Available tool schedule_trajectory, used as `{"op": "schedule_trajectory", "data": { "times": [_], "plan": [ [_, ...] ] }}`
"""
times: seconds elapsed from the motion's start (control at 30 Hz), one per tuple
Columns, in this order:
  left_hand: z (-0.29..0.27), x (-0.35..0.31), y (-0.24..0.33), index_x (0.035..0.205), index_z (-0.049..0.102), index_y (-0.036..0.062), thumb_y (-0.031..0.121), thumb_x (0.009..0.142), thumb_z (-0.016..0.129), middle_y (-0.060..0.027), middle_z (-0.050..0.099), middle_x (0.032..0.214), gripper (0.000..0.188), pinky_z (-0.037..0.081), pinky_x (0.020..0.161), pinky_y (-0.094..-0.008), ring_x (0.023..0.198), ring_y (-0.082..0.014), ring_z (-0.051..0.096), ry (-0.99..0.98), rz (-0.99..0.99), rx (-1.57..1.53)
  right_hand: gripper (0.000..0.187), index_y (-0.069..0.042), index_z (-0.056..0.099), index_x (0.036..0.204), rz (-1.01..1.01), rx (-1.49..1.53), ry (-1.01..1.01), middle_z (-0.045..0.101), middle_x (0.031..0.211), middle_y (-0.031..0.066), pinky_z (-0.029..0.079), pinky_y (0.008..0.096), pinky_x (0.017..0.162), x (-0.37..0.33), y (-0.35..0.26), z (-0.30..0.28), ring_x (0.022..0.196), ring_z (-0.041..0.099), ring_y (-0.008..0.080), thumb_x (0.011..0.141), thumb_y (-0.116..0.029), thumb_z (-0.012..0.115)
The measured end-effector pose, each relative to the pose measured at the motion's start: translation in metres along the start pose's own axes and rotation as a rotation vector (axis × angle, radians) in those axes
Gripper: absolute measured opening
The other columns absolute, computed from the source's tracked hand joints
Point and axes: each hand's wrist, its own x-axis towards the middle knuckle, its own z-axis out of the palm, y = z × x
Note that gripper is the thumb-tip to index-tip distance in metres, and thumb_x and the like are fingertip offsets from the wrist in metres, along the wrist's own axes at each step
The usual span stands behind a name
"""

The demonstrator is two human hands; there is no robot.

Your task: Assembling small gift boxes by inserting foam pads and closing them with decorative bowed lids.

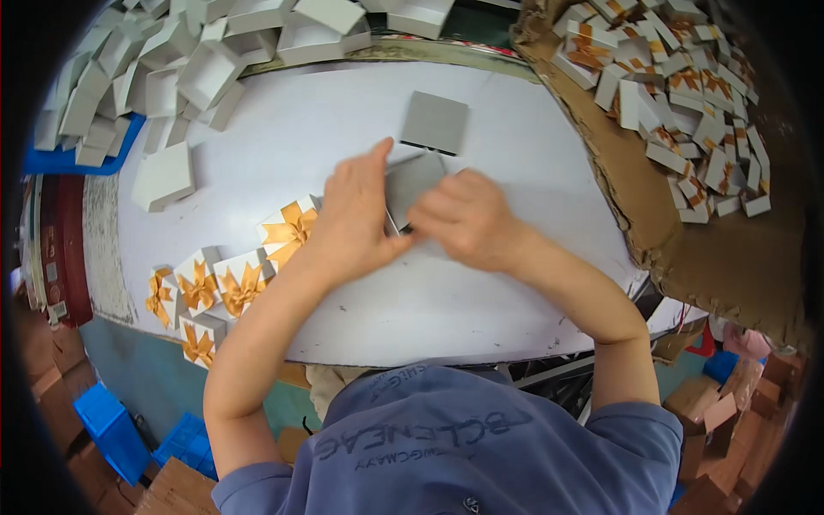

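Between my hands, near the middle of the white table, is a grey square pad [412,184] with a thin pale edge at its lower left. My left hand [348,223] spans its left side, thumb at the near corner and fingers at the far one. Curled fingers of my right hand [468,219] press on its right side; they are slightly blurred and hide that edge. Just beyond lies a second grey square pad [436,120], dark along its near edge. Beside my left forearm sit several small white boxes with gold ribbon bows [243,283].
Open white boxes [206,73] are heaped at the far left, some over a blue crate [77,159]. One white box [163,176] lies apart from them. At the far right, a large cardboard carton [618,172] holds many bowed boxes [687,103]. Blue crates [112,429] stand below left.
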Motion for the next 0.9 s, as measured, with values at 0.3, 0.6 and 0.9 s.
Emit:
{"op": "schedule_trajectory", "data": {
  "times": [0.3, 0.6, 0.9],
  "plan": [
    [-0.015, -0.044, -0.024, 0.128, 0.047, 0.0179, 0.027, 0.070, 0.071, -0.0114, 0.040, 0.135, 0.063, 0.036, 0.093, -0.0463, 0.117, -0.0408, 0.036, -0.084, 0.291, 0.444, 0.044, -0.001, 0.055, 0.103, 0.789, -0.389, 0.486, 0.056, 0.103, 0.0135, 0.043, 0.0379, 0.083, -0.039, 0.093, -0.081, 0.095, 0.054, 0.0298, 0.069, -0.022, 0.074],
    [0.003, -0.037, -0.022, 0.131, 0.041, 0.0096, 0.021, 0.073, 0.072, -0.0164, 0.040, 0.132, 0.067, 0.037, 0.095, -0.0453, 0.118, -0.0391, 0.038, -0.024, 0.337, -0.017, 0.036, 0.002, 0.051, 0.117, 0.950, 0.728, 0.623, 0.059, 0.100, 0.0080, 0.047, 0.0257, 0.073, -0.042, 0.056, -0.060, 0.087, 0.057, 0.0138, 0.086, -0.014, 0.058],
    [0.019, -0.010, -0.008, 0.132, 0.034, 0.0006, 0.011, 0.062, 0.077, -0.0241, 0.034, 0.134, 0.084, 0.040, 0.093, -0.0426, 0.121, -0.0392, 0.037, -0.035, 0.423, -0.056, 0.017, -0.002, 0.063, 0.096, 0.730, 0.425, -0.114, 0.063, 0.083, 0.0065, 0.046, 0.0349, 0.070, -0.011, -0.010, -0.005, 0.075, 0.059, 0.0239, 0.085, -0.012, 0.055]
  ]
}}
